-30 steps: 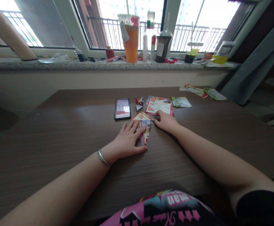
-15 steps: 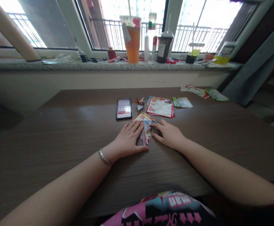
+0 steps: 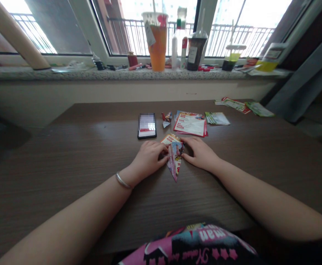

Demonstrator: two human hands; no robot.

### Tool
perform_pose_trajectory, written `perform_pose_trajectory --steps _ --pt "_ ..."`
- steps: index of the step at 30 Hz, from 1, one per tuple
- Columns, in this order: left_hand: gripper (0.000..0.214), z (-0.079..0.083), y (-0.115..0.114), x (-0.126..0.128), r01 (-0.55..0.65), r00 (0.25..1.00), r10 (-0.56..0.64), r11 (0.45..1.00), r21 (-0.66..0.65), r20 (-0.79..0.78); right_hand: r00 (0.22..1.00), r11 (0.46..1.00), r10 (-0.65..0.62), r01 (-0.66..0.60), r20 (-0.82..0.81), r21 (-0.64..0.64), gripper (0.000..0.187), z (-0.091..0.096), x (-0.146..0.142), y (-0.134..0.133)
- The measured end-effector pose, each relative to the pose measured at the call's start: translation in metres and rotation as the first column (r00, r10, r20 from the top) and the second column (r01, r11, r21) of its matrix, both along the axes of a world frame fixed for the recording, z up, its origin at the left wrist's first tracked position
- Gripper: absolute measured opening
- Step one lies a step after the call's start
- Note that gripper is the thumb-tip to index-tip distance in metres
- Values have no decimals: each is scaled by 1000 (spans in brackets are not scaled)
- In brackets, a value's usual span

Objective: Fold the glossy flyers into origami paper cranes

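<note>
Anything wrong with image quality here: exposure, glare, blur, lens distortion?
Head view: the window is blown out to white and throws a pale sheen on the table. Head view: the phone screen is pixelated, while the folded paper is fairly sharp. Head view: the wide lens bows the windowsill and table edges.

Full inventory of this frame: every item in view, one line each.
table: 1, dark brown, fills the foreground
folded paper: 1, multicolour, table centre
phone: 1, black, behind the paper
paper scrap: 1, red-blue, right of phone
flyers: small stack, red-white, right of scrap
leaflets: small stack, green, right of flyers
sill: 1, grey speckled, behind table
orange cup: 1, sill centre
bottle: 1, white, beside orange cup
dark cup: 1, right of bottle
tube: 1, tan, leaning at sill left
bracelet: 1, silver, left wrist
left hand: paper's left edge
right hand: paper's right edge
</note>
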State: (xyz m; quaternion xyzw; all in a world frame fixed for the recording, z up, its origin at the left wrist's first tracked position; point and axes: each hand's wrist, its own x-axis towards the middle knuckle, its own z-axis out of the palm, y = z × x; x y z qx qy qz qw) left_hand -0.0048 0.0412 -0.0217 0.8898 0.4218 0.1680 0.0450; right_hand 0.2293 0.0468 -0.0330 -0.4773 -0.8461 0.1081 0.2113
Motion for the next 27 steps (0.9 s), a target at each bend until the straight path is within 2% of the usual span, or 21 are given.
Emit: perform_pose_trajectory --steps 10,14,18,22,27 --pt "13 -2 0 -2 62 998 -62 998 16 -1 998 999 37 -37 47 14 67 0 0 -6" --pt "14 -1 -1 -3 64 998 -64 998 19 -19 998 998 60 -61 8 21 67 -1 2 -6" --pt "15 1 -3 0 55 998 -55 998 10 -28 994 998 54 -52 -95 29 58 0 6 -4" --pt "15 2 -5 3 48 998 -47 999 21 -42 979 999 -34 35 -199 3 46 5 10 -5" --pt "15 3 -5 4 65 995 -61 996 54 -78 972 995 -92 85 -215 -43 30 13 15 -5"
